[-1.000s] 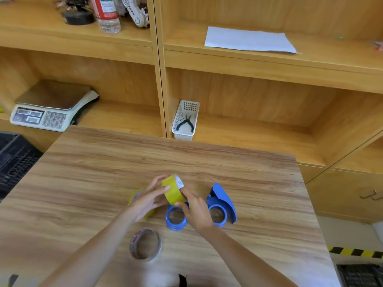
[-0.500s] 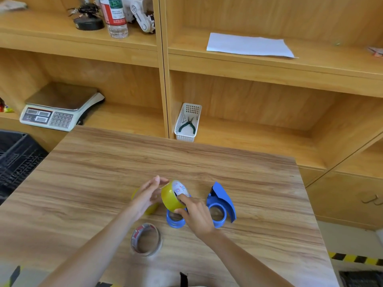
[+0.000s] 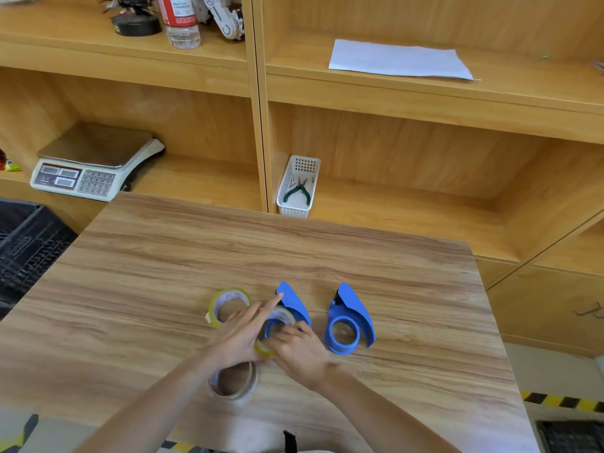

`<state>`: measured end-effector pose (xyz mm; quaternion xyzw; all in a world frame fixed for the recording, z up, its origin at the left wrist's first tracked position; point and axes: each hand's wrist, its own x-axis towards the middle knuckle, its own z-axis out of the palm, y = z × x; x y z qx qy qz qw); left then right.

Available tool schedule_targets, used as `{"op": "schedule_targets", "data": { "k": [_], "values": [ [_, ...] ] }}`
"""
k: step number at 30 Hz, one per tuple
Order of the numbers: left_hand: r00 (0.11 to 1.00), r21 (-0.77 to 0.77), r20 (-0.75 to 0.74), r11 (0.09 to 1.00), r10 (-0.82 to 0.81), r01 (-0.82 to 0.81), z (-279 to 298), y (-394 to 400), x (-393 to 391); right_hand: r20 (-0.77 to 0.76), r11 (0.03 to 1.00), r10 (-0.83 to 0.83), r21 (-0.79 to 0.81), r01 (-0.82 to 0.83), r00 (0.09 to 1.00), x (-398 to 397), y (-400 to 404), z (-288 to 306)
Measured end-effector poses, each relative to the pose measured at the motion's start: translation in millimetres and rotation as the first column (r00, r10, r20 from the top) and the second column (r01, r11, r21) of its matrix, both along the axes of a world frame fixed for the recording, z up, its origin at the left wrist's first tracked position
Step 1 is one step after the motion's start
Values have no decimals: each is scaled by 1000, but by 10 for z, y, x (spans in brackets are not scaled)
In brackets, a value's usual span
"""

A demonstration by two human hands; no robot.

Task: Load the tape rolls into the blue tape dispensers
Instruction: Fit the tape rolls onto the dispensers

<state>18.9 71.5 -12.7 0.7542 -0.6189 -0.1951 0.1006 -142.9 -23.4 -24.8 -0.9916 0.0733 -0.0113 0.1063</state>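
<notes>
Two blue tape dispensers stand on the wooden table (image 3: pixel 163 273). A yellow tape roll (image 3: pixel 283 314) sits around the hub of the left dispenser (image 3: pixel 292 302). My left hand (image 3: pixel 240 335) lies flat over that roll with fingers stretched out. My right hand (image 3: pixel 300 351) presses on its near edge. The right dispenser (image 3: pixel 349 322) holds no roll. A second yellow roll (image 3: pixel 228 304) lies flat to the left. A clear roll (image 3: pixel 233 382) rests close to me, partly under my left forearm.
Wooden shelves rise behind the table. They hold a weighing scale (image 3: pixel 88 166), a white basket with pliers (image 3: pixel 298 188), a paper sheet (image 3: pixel 398 60) and a bottle (image 3: pixel 181 21). A black crate (image 3: pixel 23 243) stands at the left.
The yellow roll held upright in the air came down flat onto the left dispenser's hub. Both hands lowered with it and now press on it.
</notes>
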Motion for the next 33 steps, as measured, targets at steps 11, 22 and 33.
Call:
{"op": "schedule_targets", "data": {
  "k": [11,22,33],
  "values": [
    [999,71,14,997,-40,39,-231,-247,-113,-43,851,-469,244,464,882,-295,-363,-106],
    [1000,140,-4,990,9,-8,-437,-268,-119,-215,837,-438,256,483,873,-221,-283,-231],
    [956,123,141,954,256,-273,-311,60,599,-122,852,-470,194,486,874,-101,-227,-270]
  ]
}}
